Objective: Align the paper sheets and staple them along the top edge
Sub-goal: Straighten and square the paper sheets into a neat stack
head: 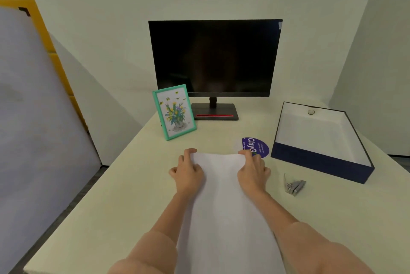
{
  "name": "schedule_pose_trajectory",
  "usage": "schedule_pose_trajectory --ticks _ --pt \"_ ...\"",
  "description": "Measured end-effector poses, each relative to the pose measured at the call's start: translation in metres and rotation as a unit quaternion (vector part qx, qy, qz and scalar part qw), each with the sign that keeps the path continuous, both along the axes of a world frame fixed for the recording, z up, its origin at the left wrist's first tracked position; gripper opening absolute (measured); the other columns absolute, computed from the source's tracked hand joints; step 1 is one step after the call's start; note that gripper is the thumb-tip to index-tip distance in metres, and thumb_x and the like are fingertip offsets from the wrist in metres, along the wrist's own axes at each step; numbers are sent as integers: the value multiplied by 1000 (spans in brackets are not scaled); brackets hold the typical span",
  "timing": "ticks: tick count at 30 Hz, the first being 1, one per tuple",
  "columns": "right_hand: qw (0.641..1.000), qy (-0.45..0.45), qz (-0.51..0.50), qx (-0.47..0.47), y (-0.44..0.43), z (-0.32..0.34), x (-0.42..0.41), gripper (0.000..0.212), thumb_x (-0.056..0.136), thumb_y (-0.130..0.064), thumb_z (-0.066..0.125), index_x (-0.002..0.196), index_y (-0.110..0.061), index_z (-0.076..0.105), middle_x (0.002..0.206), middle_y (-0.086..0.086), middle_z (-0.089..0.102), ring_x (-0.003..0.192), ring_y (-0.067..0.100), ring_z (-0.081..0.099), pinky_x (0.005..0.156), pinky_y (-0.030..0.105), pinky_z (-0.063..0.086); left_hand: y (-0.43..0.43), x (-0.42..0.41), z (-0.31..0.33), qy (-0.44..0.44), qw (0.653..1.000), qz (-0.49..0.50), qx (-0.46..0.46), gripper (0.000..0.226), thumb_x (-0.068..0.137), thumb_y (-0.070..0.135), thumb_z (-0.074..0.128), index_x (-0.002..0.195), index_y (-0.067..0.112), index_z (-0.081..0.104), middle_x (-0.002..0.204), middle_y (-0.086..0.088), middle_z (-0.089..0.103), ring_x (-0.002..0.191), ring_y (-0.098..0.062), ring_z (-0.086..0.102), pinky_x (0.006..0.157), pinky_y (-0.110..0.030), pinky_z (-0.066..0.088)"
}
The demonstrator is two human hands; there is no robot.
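Left grip (188,172) and right grip (253,171) on smooth white paper sheets (221,198)

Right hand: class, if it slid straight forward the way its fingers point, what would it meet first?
Probably the round purple disc, which lies on the desk just beyond the right hand gripping the paper sheets; the depth is uncertain.

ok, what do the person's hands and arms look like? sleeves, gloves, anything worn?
The left hand and right hand are bare: no gloves, rings or watch visible. The left forearm and right forearm are bare too, with no sleeves in view down to the frame edge.
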State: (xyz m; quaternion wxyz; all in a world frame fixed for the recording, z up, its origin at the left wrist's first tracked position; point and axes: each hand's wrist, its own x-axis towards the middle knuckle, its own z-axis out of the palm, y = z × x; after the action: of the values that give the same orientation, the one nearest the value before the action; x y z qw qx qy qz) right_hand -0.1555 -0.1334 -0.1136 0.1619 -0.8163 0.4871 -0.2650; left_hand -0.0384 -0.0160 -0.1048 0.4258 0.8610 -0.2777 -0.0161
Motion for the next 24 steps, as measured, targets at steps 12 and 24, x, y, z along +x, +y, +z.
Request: schedule_pose_trajectory --ticks 12,24 --pt "990 42 135 -26 17 3 46 38 99 -25 37 133 -38 48 133 -14 50 135 13 30 114 57 2 0 3 -6 -8 1000 -14 -26 47 82 4 42 120 31 43 114 3 53 100 -16 52 85 -27 19" --pt "992 19 124 6 16 2 48 27 97 -21 41 115 -34 57 115 -4 51 122 20 40 117 51 5 0 1 1 93 989 80 -87 33 89 19 48 121 11 45 102 -9 64 111 -33 51 95 -29 21"
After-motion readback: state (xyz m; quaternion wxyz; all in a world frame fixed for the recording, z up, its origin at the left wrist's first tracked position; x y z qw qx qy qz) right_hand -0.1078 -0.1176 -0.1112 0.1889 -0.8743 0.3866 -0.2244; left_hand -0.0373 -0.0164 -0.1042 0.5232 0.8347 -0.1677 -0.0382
